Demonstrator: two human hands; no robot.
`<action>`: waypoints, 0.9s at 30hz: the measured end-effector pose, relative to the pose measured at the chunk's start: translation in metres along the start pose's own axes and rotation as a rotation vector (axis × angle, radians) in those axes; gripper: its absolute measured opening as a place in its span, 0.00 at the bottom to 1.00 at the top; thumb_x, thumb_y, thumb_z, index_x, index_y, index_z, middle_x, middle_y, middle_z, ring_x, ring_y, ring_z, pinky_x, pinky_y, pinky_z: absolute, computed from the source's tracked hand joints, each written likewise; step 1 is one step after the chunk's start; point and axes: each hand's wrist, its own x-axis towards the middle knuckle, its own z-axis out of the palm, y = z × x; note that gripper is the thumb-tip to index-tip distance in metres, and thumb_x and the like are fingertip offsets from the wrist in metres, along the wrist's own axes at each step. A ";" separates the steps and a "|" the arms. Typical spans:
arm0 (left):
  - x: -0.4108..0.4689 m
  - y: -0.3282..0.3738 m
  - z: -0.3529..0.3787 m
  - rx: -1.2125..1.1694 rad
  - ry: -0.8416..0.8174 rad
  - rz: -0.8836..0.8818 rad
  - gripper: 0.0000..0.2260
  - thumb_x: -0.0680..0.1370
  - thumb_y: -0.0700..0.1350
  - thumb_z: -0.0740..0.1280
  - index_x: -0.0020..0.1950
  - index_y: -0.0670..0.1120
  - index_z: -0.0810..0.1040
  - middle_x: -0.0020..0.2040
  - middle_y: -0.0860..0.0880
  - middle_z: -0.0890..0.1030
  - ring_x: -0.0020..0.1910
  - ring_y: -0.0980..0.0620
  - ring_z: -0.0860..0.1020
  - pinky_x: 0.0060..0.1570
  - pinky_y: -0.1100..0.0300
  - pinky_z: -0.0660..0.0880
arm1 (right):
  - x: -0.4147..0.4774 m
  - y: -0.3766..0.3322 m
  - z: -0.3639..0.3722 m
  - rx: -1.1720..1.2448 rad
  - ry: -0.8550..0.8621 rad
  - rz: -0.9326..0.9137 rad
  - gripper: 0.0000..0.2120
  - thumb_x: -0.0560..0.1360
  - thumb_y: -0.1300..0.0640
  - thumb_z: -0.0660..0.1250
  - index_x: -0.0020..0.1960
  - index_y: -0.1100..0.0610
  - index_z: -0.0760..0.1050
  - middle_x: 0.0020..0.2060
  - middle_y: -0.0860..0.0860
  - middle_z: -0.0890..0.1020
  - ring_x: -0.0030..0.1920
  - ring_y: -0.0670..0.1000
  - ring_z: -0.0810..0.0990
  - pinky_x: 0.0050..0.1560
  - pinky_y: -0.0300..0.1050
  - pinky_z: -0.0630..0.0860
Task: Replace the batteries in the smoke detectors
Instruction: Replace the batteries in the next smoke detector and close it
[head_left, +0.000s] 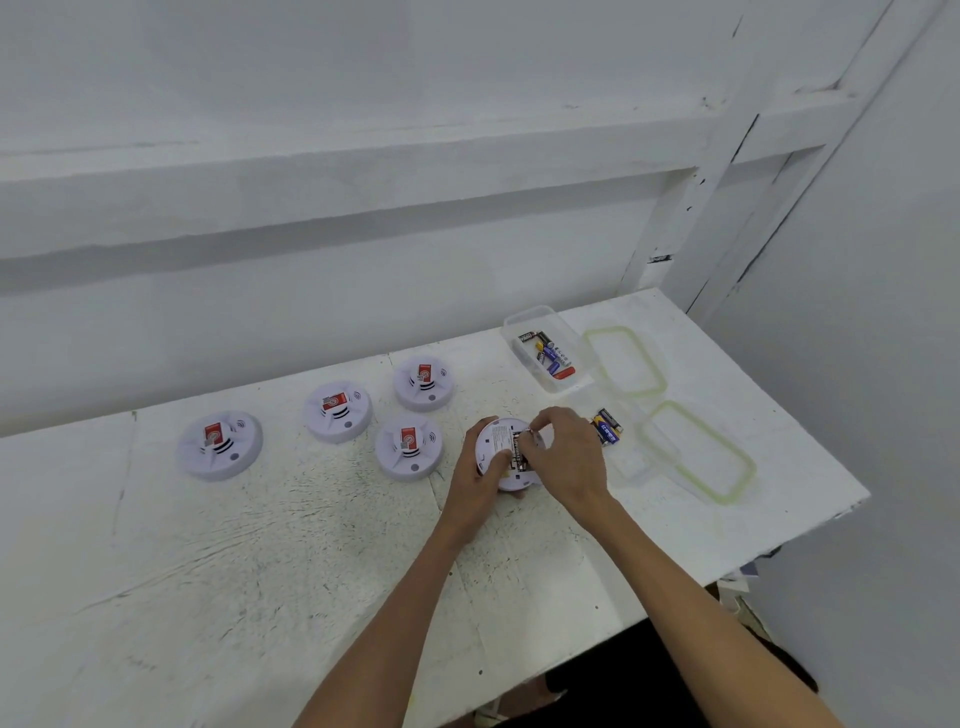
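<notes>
A white smoke detector (496, 441) lies upside down on the table with its battery compartment showing. My left hand (480, 486) grips its near rim, thumb on its back. My right hand (563, 457) reaches over it from the right, fingertips pinching a battery (519, 451) at the compartment. Several other detectors with red labels sit face up to the left, such as one (409, 447) beside my left hand and another (219, 445) at the far left. Loose batteries (607, 426) lie in a clear box just right of my right hand.
A second clear box (545, 317) holding several batteries stands at the back. Two green-rimmed lids (660, 374) (727, 493) lie along the right side. The white table (260, 545) ends close on the right and at the near edge. A white wall runs behind.
</notes>
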 end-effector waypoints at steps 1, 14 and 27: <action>0.000 -0.001 0.000 -0.001 0.006 0.002 0.19 0.84 0.42 0.65 0.75 0.53 0.69 0.66 0.47 0.79 0.60 0.45 0.82 0.48 0.41 0.84 | 0.001 -0.001 -0.002 0.041 0.026 -0.011 0.07 0.75 0.50 0.69 0.50 0.52 0.78 0.47 0.46 0.79 0.48 0.47 0.77 0.44 0.41 0.72; 0.002 -0.004 -0.002 0.015 0.013 -0.026 0.22 0.80 0.51 0.68 0.74 0.57 0.69 0.68 0.53 0.79 0.66 0.48 0.79 0.57 0.37 0.81 | 0.043 0.051 -0.058 0.139 0.103 0.157 0.08 0.79 0.56 0.68 0.54 0.57 0.83 0.44 0.51 0.85 0.42 0.47 0.82 0.41 0.28 0.71; 0.001 -0.006 -0.001 0.003 0.013 -0.015 0.20 0.84 0.41 0.65 0.75 0.54 0.68 0.68 0.50 0.77 0.64 0.50 0.80 0.46 0.50 0.84 | 0.043 0.071 -0.058 -0.237 -0.223 0.255 0.08 0.74 0.64 0.66 0.48 0.57 0.84 0.42 0.54 0.82 0.41 0.54 0.78 0.41 0.43 0.74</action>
